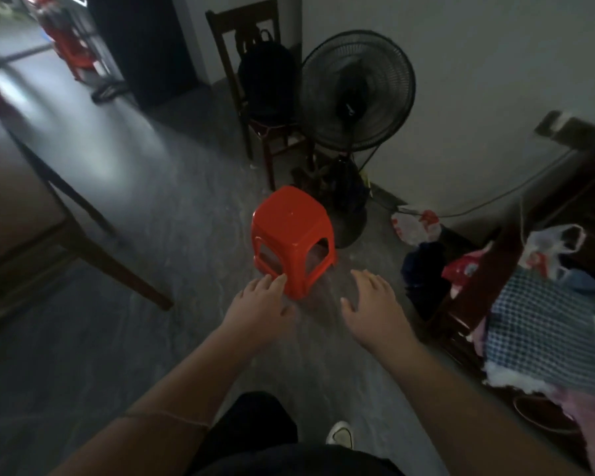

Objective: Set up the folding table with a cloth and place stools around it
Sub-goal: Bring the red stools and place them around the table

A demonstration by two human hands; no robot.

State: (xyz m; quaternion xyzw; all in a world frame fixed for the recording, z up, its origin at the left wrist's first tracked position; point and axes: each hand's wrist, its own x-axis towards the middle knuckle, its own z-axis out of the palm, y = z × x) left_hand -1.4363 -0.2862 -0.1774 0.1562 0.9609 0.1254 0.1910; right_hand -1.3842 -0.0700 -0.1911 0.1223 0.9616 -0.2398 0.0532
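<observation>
A red plastic stool point(291, 231) stands upright on the grey floor in the middle of the view. My left hand point(261, 300) is stretched toward it, fingers apart, its fingertips at the stool's near left leg. My right hand point(375, 304) is held out to the right of the stool, fingers spread, apart from it and holding nothing. The table point(18, 187) reaches in from the left, with dark wooden legs angled to the floor. More red stools point(73, 53), blurred, stand far back at the upper left.
A black standing fan point(356, 94) and a wooden chair point(255, 84) with a dark bag stand just behind the stool by the wall. Plastic bags, clothes and a checked cloth point(543, 324) are piled on dark furniture at the right. My white shoe point(340, 432) is on the floor below.
</observation>
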